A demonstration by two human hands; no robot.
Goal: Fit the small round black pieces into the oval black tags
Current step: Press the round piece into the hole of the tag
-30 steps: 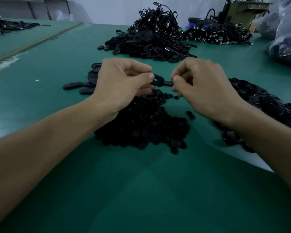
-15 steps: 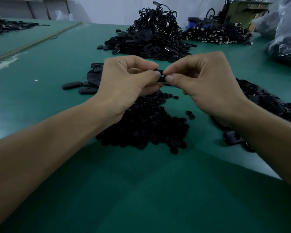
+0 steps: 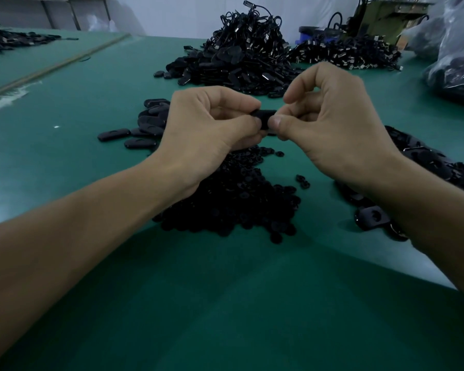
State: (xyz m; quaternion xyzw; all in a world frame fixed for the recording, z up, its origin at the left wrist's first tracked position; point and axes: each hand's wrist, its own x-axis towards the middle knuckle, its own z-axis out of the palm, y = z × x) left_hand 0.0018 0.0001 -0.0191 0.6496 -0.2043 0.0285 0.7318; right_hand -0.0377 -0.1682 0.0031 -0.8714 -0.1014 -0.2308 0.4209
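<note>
At mid-frame, above the heap of small round black pieces [image 3: 231,202] on the green worktop [image 3: 225,303], the left hand [image 3: 206,129] pinches one oval black tag [image 3: 265,117] steady while the right hand [image 3: 340,129] pinches its other end, probably to press a hidden round piece in.

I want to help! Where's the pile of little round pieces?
Head view: the pile of little round pieces lies mid-frame on the green table, below the left hand and right hand.

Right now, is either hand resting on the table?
No, the left hand and right hand both pinch one black tag up above the round pieces.
</note>
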